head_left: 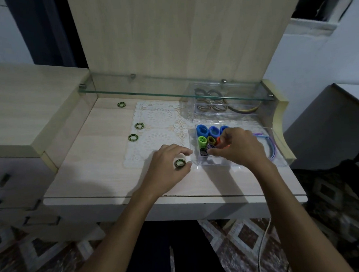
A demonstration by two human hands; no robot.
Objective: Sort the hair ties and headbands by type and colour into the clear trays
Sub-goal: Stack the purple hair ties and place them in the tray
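Your left hand [169,166] pinched a green tie [180,163] on the desk [105,167]. At three o'clock, your right hand [237,147] curled, fingertips pinching ties [204,151] in the tray [218,165].

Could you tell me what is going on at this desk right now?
A person is sorting hair ties into clear trays. The left hand pinches a green-and-black hair tie on the desk, while the right hand reaches into the near tray among blue, green and orange ties. Three more green-and-black ties lie loose on the desk's left side.
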